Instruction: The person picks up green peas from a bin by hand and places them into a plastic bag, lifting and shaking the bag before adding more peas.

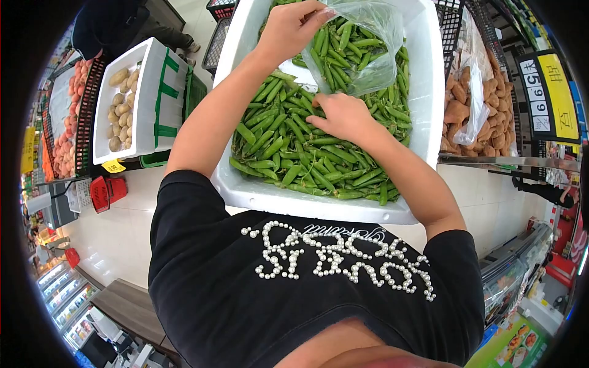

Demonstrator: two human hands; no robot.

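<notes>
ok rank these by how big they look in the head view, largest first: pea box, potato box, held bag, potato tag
1. Pea box
2. Potato box and held bag: too alike to rank, as the bag is crumpled
3. Potato tag

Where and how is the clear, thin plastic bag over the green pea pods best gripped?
Probably best by the loose right-hand side of the clear plastic bag, pinched from above and the right: its limp film spreads free there, while the bare left hand pinches its upper-left edge.
</notes>
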